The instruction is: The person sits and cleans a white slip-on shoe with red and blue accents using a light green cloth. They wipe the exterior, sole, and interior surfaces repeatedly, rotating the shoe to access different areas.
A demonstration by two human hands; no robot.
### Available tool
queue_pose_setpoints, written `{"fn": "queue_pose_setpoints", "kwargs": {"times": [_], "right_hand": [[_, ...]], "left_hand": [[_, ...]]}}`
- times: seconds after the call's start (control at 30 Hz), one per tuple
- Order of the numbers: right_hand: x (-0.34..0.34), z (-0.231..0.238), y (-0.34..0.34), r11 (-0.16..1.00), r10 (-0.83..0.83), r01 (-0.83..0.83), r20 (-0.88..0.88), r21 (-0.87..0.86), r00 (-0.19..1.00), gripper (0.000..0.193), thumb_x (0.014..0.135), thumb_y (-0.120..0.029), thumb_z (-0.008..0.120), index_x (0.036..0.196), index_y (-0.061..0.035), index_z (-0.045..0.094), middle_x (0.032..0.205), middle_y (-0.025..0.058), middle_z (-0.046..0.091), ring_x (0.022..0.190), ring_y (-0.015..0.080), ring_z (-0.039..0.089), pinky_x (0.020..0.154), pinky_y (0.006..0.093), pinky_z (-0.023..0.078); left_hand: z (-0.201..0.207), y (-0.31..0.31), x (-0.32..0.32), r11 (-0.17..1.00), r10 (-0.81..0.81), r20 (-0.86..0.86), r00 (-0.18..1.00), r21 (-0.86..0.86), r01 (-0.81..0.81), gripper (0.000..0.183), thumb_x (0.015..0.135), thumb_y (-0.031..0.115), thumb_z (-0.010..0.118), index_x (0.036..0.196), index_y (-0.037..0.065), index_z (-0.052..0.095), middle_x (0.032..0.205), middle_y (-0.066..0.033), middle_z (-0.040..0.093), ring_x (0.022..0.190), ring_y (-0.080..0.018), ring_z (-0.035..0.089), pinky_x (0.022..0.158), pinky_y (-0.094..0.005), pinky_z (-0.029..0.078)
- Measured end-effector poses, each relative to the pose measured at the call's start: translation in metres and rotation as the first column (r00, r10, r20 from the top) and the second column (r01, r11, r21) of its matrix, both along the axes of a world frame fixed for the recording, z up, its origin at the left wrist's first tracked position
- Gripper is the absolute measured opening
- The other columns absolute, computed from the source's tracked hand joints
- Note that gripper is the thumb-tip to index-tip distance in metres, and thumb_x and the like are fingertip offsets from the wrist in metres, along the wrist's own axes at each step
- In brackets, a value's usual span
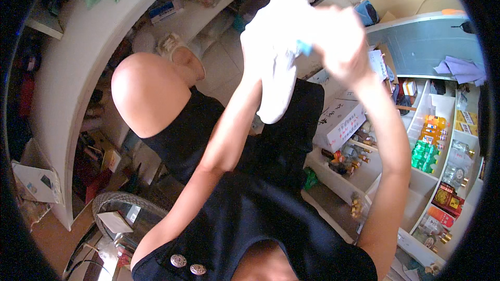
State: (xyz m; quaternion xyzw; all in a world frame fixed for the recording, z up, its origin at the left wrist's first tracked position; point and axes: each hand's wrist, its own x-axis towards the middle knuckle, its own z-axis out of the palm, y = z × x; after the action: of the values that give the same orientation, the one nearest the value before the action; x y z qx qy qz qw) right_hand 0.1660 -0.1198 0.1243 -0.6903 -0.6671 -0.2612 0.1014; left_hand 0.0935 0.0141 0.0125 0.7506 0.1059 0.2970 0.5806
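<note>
Held up in front of me is a white, shoe-shaped thing (279, 86), so washed out by light that its details are lost. Its long narrow end hangs down towards my lap. My left hand (254, 41) grips it from the left side, and the fingers blend into the white glare. My right hand (346, 47) is closed like a fist at its right side, blurred and partly bleached out. A small light-blue piece (303, 48) shows between that hand and the white thing; what it belongs to is hidden.
To the right, an open shelf unit holds green bottles (425, 156), orange bottles (435, 127) and red boxes (449, 198). A white carton (339, 124) stands beside it. Purple cloth (461, 69) lies farther up. A curved white counter (94, 73) runs along the left, above a bicycle wheel (107, 198).
</note>
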Motion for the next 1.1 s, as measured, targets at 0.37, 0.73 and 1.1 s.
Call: {"fn": "queue_pose_setpoints", "kwargs": {"times": [0.37,0.73,1.1], "right_hand": [[0.008,0.015,0.010,0.984,-0.109,0.121,-0.094,0.134,0.990,0.025,0.077,0.003,0.058,0.096,-0.0079,0.069,0.091,0.0059,0.066,0.080,0.0164,0.062,0.067,0.0301,0.044],[0.006,-0.007,0.011,0.871,-0.443,0.463,-0.145,0.165,0.885,0.019,0.085,-0.010,0.066,0.103,-0.0061,0.068,0.095,0.0103,0.070,0.083,0.0202,0.069,0.075,0.0326,0.055],[0.047,-0.004,0.010,0.757,-0.528,0.654,-0.582,0.008,0.618,0.032,0.090,-0.024,0.065,0.114,-0.0024,0.065,0.102,0.0111,0.070,0.087,0.0187,0.067,0.083,0.0331,0.051]], "left_hand": [[0.039,-0.001,-0.007,0.990,-0.017,-0.198,0.980,0.134,0.044,0.044,0.087,0.035,0.066,0.119,0.005,0.060,0.106,-0.0088,0.068,0.095,-0.0181,0.066,0.080,-0.0292,0.054],[0.013,-0.018,-0.008,0.998,0.060,0.072,0.996,-0.014,-0.059,0.038,0.087,0.027,0.068,0.110,-0.002,0.062,0.100,-0.0112,0.068,0.091,-0.0167,0.065,0.077,-0.0281,0.052],[-0.016,-0.033,-0.019,0.932,-0.003,0.335,0.942,-0.342,0.124,0.027,0.080,0.013,0.068,0.103,-0.001,0.066,0.094,-0.0071,0.071,0.080,-0.0193,0.068,0.072,-0.0318,0.053]]}}
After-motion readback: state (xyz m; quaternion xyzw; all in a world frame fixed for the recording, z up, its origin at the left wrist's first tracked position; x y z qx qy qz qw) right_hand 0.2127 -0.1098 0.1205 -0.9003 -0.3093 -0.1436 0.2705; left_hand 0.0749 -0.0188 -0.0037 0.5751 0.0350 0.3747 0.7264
